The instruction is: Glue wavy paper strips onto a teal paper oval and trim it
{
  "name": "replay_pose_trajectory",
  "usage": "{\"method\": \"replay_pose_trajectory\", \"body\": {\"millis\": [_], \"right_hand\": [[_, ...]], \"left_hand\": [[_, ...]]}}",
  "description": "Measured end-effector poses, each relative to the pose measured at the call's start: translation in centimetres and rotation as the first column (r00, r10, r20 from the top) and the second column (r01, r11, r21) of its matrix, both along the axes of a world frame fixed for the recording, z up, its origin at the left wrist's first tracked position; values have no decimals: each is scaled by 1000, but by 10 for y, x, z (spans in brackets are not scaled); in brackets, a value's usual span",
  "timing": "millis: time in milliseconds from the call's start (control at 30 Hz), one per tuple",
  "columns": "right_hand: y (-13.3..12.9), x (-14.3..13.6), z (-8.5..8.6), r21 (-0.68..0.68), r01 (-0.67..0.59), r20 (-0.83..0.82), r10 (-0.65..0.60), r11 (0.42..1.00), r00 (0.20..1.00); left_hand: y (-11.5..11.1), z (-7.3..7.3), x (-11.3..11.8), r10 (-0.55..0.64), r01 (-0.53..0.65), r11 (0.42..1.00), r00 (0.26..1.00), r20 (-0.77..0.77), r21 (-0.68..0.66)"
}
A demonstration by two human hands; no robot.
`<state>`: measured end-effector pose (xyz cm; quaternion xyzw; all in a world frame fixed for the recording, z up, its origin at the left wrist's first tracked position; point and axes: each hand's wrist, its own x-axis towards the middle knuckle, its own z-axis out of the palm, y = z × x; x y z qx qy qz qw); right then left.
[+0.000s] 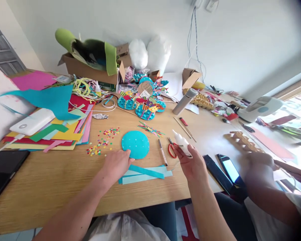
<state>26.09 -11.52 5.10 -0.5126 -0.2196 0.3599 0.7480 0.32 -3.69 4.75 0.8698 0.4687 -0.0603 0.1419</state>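
Observation:
A round blue disc (135, 144) with small pale dots lies flat on the wooden table (65, 180). My left hand (117, 164) touches its lower left edge, with thumb and fingers close together on the rim. In my right hand (192, 160) is a white glue bottle (182, 143), tilted with its nozzle up and to the left. Blue and pale blue paper strips (145, 174) lie just below the disc. Between disc and bottle are a pen (162, 152) and red-handled scissors (172, 150). Small coloured confetti dots (100, 144) are scattered left of the disc.
Stacked coloured paper (67, 135) is at the left, near a black tablet (5, 167). Decorated blue crafts (144, 110), thin coloured strips (150, 129) and a grey flask (185, 102) stand behind. On the right are a phone (230, 169) and another person's blurred arm (263, 180).

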Motion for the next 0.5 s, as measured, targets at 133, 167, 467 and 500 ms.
{"method": "replay_pose_trajectory", "body": {"millis": [133, 167, 467, 500], "right_hand": [[39, 35, -1, -238, 52, 339, 33, 970, 940], [52, 43, -3, -312, 55, 451, 97, 948, 887], [139, 75, -44, -535, 246, 756, 328, 809, 566], [140, 77, -48, -542, 260, 772, 351, 799, 530]], "left_hand": [[0, 1, 1, -7, 7, 1000, 1000, 2, 8], [0, 1, 1, -4, 4, 1000, 1000, 1, 11], [10, -1, -3, 27, -27, 1000, 1000, 13, -13], [11, -1, -4, 30, -29, 999, 999, 12, -19]]}}
